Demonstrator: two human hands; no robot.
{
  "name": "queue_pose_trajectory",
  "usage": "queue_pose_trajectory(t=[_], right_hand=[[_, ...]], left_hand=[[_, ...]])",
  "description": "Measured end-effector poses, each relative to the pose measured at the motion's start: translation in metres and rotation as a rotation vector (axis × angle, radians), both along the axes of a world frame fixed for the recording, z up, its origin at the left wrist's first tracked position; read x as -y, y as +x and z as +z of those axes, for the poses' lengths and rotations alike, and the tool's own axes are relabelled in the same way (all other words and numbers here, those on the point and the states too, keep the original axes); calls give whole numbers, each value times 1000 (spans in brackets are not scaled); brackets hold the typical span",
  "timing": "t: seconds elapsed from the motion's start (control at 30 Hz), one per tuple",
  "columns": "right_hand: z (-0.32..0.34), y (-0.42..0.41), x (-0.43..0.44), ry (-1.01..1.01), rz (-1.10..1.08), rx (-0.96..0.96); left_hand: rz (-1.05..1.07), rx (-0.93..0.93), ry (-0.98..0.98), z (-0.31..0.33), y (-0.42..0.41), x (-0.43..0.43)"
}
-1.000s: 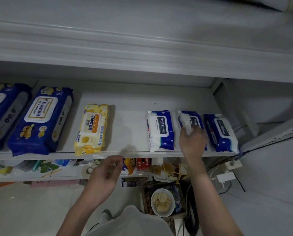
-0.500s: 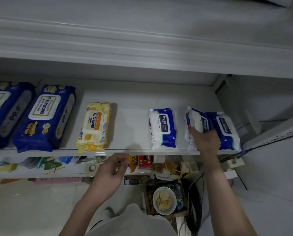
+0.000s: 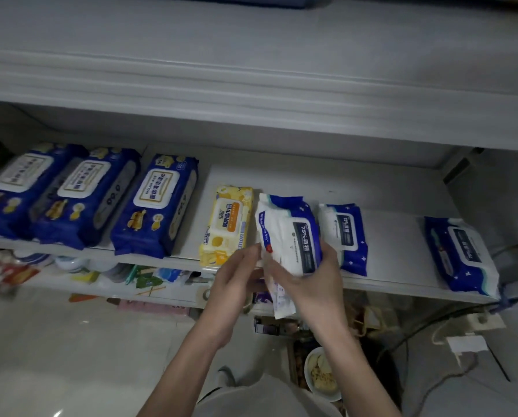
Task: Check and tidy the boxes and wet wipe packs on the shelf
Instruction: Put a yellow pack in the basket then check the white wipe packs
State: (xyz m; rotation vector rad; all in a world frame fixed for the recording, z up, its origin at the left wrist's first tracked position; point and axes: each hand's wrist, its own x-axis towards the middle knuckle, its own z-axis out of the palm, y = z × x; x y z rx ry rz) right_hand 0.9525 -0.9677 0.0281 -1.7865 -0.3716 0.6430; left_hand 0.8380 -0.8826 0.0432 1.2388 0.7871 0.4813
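Observation:
My right hand [image 3: 312, 281] grips a small blue-and-white wet wipe pack [image 3: 288, 233], lifted off the white shelf [image 3: 396, 245] and tilted in front of its edge. My left hand [image 3: 236, 281] reaches in from the left, its straight fingers touching the pack's lower left corner. Behind it a second small blue pack [image 3: 346, 236] lies on the shelf, and a third [image 3: 459, 254] lies at the far right. A yellow lemon pack [image 3: 226, 225] sits just left of the held one. Three large dark blue packs [image 3: 155, 206] line the shelf's left part.
A thick white shelf board [image 3: 251, 85] overhangs above. Below, a lower shelf [image 3: 101, 278] holds mixed small items. On the floor stand a bowl of food [image 3: 322, 374], cables and a power strip [image 3: 486, 320] at the right.
My right hand lifted the middle small blue pack from the right part of the shelf and carried it left toward the yellow pack. My left hand rose from the shelf edge to meet it.

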Motion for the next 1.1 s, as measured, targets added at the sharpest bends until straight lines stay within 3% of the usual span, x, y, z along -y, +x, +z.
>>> queue_pose_trajectory(t=[0.17,0.37,0.67,1.1], right_hand=[[4,-21,5,159,117,-15],[21,-14,5,325,71,-354],[28,-13,1,429,-9,-336],[30,-12,-1,424,-26,-303]], left_hand=[[118,24,17,2,-15,-17],[133,89,-67,5,-24,-29],[-11,180,-106,17,-21,-38],[-7,223,-188,18,-19,-41]])
